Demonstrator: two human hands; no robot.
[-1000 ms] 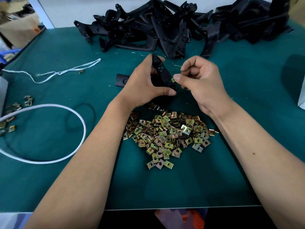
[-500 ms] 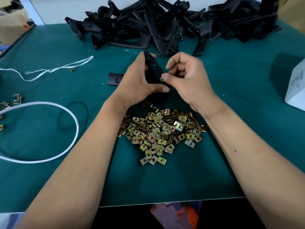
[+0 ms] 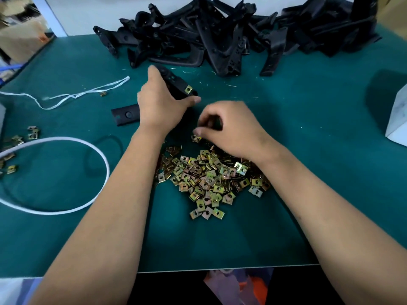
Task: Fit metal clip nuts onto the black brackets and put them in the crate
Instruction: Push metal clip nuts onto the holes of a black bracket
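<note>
Nearest the front edge of the green table [image 3: 330, 172] sits the heap of clip nuts [image 3: 209, 177], small square plates with a yellowish, iridescent sheen, each with a round hole in the face, tumbled over one another. At the heap's far side the right hand [image 3: 231, 130] hovers low, fingers curled under, thumb and forefinger closing on a single clip nut [image 3: 196, 138] at the heap's fringe; motion blur hides whether it is truly lifted.

Just beyond, the left hand [image 3: 163, 104] grips a black bracket [image 3: 176, 84], fingers wrapped round its long flat arm, thumb lying along the lower edge. The bracket is matte black plastic, pierced with small holes, and one fitted clip nut [image 3: 188, 89] shines gold on its end.

Beside the left wrist lies a flat black plate [image 3: 125, 114] with a round button. Toward the left edge, a white cord loop [image 3: 88, 150], a few stray clip nuts [image 3: 33, 132] and a thin white string [image 3: 88, 92]. Along the far edge, a big tangled pile of black brackets [image 3: 220, 40]. At the right edge, a white box [image 3: 398, 119].
</note>
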